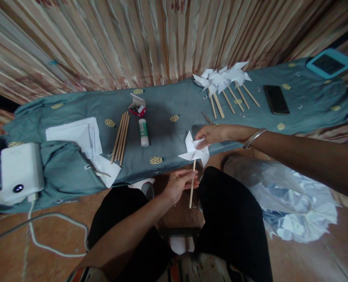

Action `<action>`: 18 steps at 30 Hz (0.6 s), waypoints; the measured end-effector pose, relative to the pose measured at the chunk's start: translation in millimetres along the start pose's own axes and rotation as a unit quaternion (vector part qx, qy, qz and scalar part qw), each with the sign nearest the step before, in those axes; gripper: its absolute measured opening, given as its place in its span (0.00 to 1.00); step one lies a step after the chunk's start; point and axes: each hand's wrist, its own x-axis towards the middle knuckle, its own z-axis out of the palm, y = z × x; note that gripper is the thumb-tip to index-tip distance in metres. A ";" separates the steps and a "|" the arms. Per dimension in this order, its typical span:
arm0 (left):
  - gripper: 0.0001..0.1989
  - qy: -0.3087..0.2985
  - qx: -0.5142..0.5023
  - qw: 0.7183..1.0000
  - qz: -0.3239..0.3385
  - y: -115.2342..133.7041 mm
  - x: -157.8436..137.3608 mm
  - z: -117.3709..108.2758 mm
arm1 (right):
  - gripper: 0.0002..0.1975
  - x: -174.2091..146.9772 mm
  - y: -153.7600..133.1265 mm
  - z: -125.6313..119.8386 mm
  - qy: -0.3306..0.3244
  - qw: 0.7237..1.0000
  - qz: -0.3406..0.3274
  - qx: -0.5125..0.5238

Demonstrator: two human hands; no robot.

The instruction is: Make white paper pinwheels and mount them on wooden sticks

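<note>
A white paper pinwheel (191, 150) on a thin wooden stick is held upright over my lap, just off the near edge of the cloth. My left hand (179, 185) pinches the stick midway down. At the pinwheel's upper right, my right hand (209, 135) has its fingers closed on a paper blade near the centre. Beyond, several finished pinwheels (220, 78) lie in a row, sticks towards me. Loose wooden sticks (121, 137), a glue stick (143, 133) and an open small red-and-white box (137, 107) of metal bits lie left of centre.
Folded white paper (74, 131) and a white power bank (21, 168) with a cable lie at the left on the green cloth (174, 103). To the right are a dark phone (276, 100) and a blue-framed tablet (329, 63). A plastic bag (297, 207) of paper sits on the floor.
</note>
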 end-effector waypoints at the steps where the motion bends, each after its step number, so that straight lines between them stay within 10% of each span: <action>1: 0.07 -0.001 0.001 1.000 0.001 0.2 -0.2 0.2 | 0.06 0.3 -0.4 -1.2 0.001 1.000 0.002 -0.009; 18: 0.11 -0.011 0.010 1.000 0.003 -1.2 1.2 -0.2 | 0.06 15.2 4.3 -3.2 0.010 0.995 -0.012 -0.101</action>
